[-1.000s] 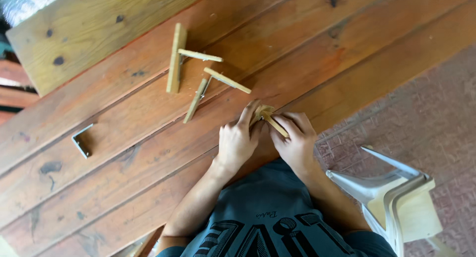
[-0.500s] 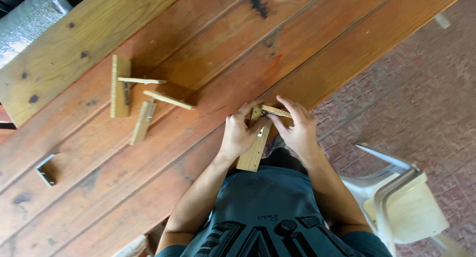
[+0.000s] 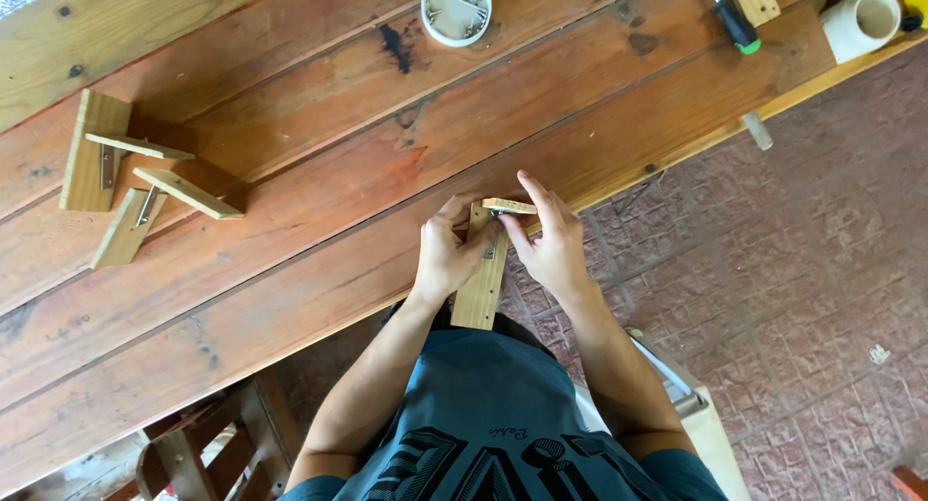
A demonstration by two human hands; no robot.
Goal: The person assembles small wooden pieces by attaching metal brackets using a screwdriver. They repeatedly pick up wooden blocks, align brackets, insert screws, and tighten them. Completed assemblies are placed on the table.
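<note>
A long wooden table [image 3: 319, 172] fills the upper left of the view. At its near edge a wooden strip [image 3: 480, 288] is held, its long axis running from the edge back toward the person's chest. The left hand [image 3: 449, 254] is wrapped around the strip's upper part from the left. The right hand [image 3: 551, 245] is closed from the right on a small wooden piece [image 3: 509, 206] laid crosswise on the strip's far end, above what seems a metal fitting. Both hands lie equally near.
</note>
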